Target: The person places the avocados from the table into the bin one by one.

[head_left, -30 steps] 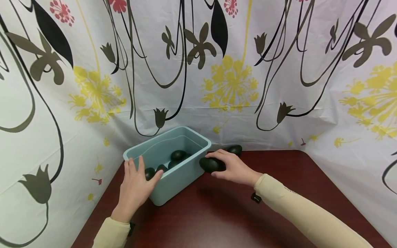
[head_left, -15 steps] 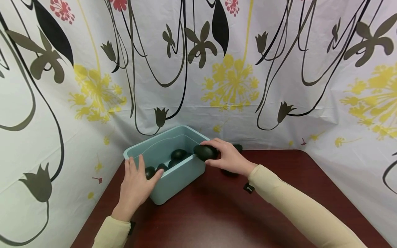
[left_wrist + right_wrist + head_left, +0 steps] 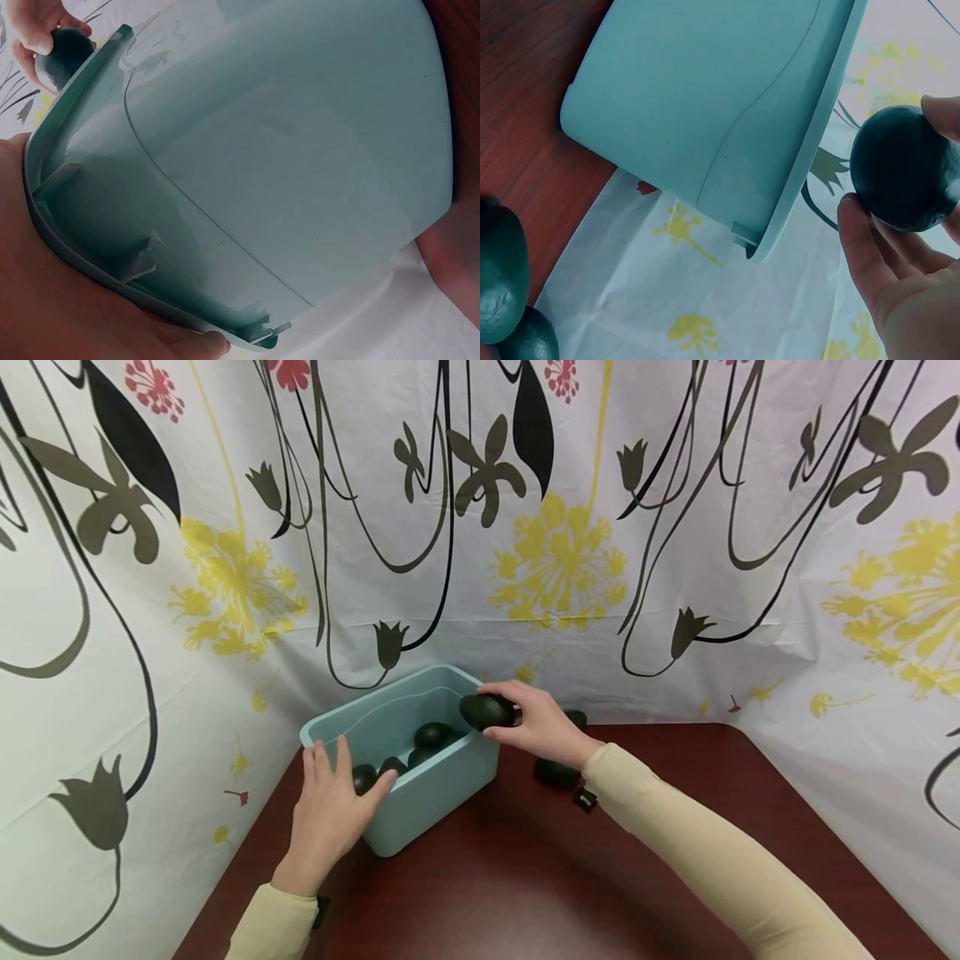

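Observation:
A dark green avocado [image 3: 487,712] is held in my right hand [image 3: 536,718], raised above the far right corner of a light blue plastic bin [image 3: 438,806]. In the right wrist view, thumb and fingers pinch this avocado [image 3: 900,169] apart from the bin's rim. My left hand [image 3: 330,818] rests with spread fingers on the rim at the bin's near left corner. Inside the bin lie several avocados [image 3: 432,735], partly hidden by its front wall. The left wrist view shows the left hand [image 3: 82,300] against the rim, with the bin's outer wall [image 3: 300,150] beside it.
Two more avocados lie on the dark red wooden table right of the bin: one avocado [image 3: 555,773] below my right wrist, another avocado [image 3: 576,718] behind it, partly covered. A patterned white cloth [image 3: 570,668] hangs behind the table [image 3: 675,827] and along its sides.
My right hand has lifted the avocado up and leftward, from beside the bin's right wall to above its rim. An avocado on the table has come into sight beneath it. The left hand stays put.

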`<state>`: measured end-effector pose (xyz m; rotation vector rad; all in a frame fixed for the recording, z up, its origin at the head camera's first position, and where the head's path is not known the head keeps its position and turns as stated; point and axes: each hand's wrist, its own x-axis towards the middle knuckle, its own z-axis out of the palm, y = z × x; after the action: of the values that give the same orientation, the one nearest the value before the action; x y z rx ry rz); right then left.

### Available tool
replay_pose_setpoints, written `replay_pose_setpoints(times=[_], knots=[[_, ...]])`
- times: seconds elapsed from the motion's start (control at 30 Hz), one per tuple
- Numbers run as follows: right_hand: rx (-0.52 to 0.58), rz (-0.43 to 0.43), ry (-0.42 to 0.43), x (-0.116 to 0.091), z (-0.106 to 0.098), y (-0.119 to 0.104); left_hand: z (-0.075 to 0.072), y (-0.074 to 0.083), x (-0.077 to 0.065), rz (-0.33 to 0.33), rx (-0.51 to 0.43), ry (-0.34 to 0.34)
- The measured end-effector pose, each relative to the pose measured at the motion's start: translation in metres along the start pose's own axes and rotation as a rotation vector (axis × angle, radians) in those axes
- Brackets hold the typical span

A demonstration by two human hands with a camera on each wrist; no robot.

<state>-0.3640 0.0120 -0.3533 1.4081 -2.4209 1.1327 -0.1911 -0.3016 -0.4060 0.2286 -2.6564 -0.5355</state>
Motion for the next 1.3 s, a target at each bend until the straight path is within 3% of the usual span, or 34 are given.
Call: replay_pose_setpoints(times=[0.67, 1.3], knots=[[-0.021, 0.019, -0.021, 0.023, 0.019, 0.007, 0.002, -0.002, 0.003, -0.012, -0.006, -0.009], [-0.043, 0.022, -0.015, 0.03, 0.032, 0.002, 0.002, -0.003, 0.002, -0.015, -0.011, -0.012]])
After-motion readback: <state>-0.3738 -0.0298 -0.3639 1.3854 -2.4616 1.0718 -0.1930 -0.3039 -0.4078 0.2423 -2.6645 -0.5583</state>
